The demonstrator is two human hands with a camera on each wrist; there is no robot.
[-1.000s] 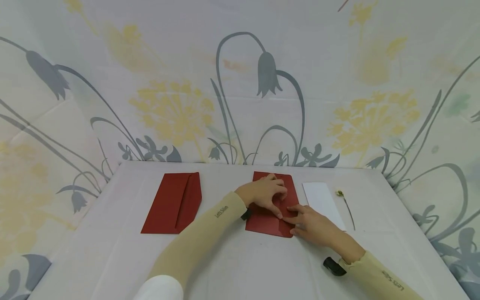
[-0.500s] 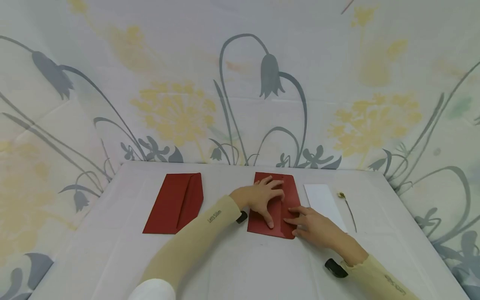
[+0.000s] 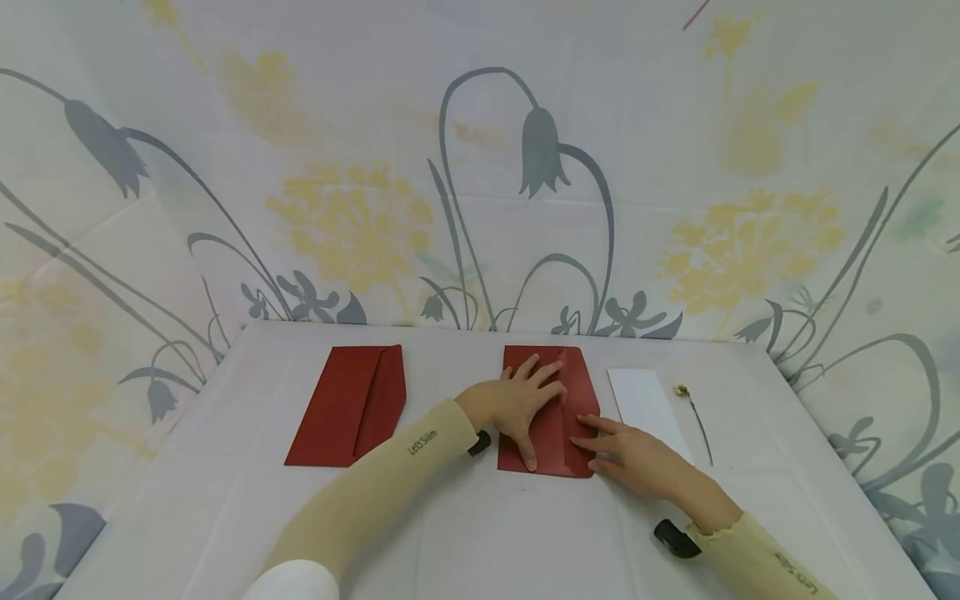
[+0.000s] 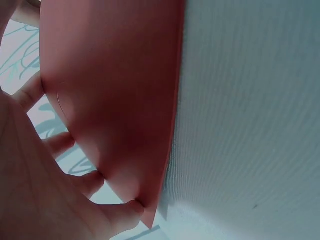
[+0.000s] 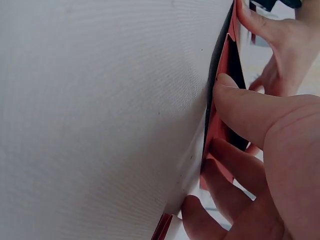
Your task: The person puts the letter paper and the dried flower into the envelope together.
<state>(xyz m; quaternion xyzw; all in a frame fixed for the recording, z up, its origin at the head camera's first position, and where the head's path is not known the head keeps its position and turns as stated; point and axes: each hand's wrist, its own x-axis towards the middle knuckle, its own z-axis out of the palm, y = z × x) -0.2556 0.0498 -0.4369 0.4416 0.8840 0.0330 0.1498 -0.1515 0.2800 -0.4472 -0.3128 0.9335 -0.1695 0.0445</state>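
A red envelope [image 3: 547,450] lies on the white-covered table, its flap toward the right. My left hand [image 3: 517,408] rests on its body with fingers and thumb spread; in the left wrist view the fingertips [image 4: 135,209] press on the red paper. From the right side, my right hand [image 3: 637,458] touches the flap with extended fingers, its thumb at the flap's outer edge. The right wrist view has the right thumb [image 5: 240,105] and fingers against the envelope [image 5: 216,122], where a dark gap shows beside the red paper.
A second red envelope [image 3: 333,408] lies to the left. Right of the hands are a white card [image 3: 648,408], partly behind the right hand, and a dried flower [image 3: 696,417] on a thin stem. A flower-printed cloth [image 3: 337,100] hangs behind the table [image 3: 480,542].
My left hand has spread its fingers, its thumb moving toward the envelope's near edge. The envelope has turned slightly straighter. My right hand stays at the flap with little movement.
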